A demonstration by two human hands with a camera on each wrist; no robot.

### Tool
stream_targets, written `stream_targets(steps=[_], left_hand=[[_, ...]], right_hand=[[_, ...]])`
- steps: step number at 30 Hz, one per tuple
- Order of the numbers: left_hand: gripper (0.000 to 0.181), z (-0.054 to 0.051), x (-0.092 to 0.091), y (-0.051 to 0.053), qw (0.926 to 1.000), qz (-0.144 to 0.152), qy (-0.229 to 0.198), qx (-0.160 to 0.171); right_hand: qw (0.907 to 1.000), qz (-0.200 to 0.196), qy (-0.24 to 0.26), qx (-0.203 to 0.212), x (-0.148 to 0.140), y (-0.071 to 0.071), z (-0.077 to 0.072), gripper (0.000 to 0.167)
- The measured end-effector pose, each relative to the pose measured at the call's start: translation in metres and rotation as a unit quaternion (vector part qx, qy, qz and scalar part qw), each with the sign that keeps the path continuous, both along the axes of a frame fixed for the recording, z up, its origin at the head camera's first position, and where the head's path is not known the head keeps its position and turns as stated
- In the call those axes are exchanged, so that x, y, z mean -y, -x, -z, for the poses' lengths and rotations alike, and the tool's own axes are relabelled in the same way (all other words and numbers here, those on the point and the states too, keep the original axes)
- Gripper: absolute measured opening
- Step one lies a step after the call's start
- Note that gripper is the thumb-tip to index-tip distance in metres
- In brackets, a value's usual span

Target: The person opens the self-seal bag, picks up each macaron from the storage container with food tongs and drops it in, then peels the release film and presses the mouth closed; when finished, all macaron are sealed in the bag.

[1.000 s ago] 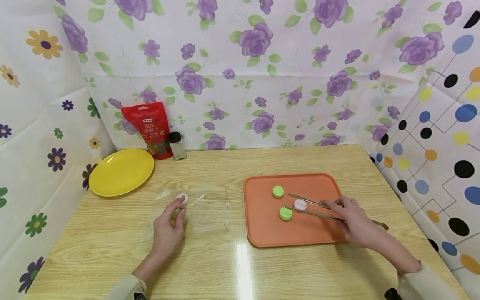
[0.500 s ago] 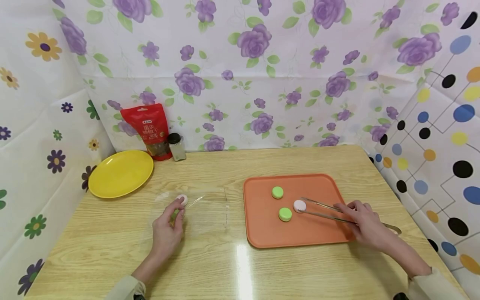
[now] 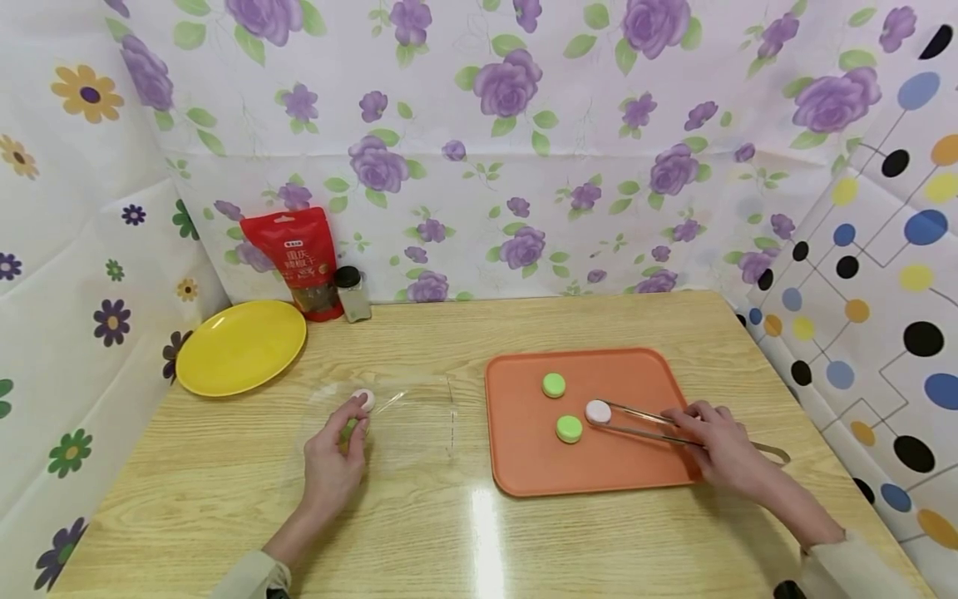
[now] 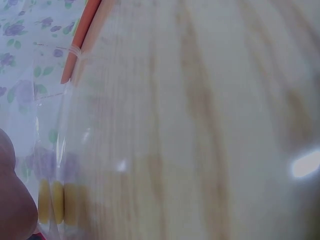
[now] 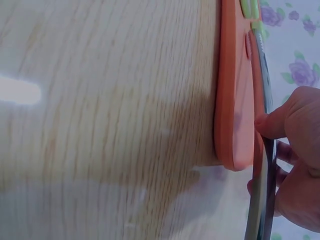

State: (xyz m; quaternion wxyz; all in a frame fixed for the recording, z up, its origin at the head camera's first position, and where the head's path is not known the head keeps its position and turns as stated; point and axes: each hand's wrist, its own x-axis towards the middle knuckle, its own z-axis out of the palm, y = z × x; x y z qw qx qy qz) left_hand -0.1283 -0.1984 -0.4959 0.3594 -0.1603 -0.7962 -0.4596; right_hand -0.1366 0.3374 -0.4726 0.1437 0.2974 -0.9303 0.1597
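My right hand [image 3: 722, 445] holds metal tongs [image 3: 651, 434] over the orange tray [image 3: 524, 466]. The tong tips lie on either side of a pale pink macaron [image 3: 598, 412], seemingly touching it. Two green macarons [image 3: 554, 385] rest beside it on the tray. On the left, my left hand [image 3: 334, 453] pinches the end of a clear plastic bag [image 3: 412, 416] that lies flat on the table. Inside the bag, by the fingertips, are a pale pink macaron [image 3: 364, 399] and a green one [image 3: 348, 428], partly hidden by the hand.
A yellow plate [image 3: 241, 348] stands at the back left. Next to it are a red pouch [image 3: 298, 259] and a small black-capped jar [image 3: 353, 294]. Patterned cloth walls enclose the wooden table [image 3: 419, 516] at the back and both sides.
The right hand has drawn back to the right, and the tong tips have come closer together around the pink macaron on the tray. The left hand stays in place.
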Motion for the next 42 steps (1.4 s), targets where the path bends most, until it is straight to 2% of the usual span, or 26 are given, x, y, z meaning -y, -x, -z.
stream_targets(steps=[6,17,26,32,42], left_hand=[[0.020,-0.001,0.000,0.000,1.0000,-0.007,0.005,-0.004],[0.020,0.000,0.002,-0.001,1.0000,-0.005,0.003,-0.002],[0.020,0.001,0.002,0.001,0.9999,-0.008,0.008,-0.004],[0.018,0.001,0.002,0.001,1.0000,-0.003,0.005,-0.003],[0.017,0.001,0.003,0.000,0.9999,-0.005,0.008,0.004]], right_hand=[[0.9995,-0.015,0.005,-0.029,0.001,0.003,0.004,0.055],[0.9995,-0.016,-0.002,-0.027,0.001,0.004,0.003,0.052],[0.9994,-0.023,0.003,-0.025,0.006,0.005,-0.005,0.055],[0.9988,-0.037,0.007,-0.032,0.018,0.008,-0.012,0.055],[0.9972,-0.071,0.019,-0.011,0.056,0.018,-0.023,0.054]])
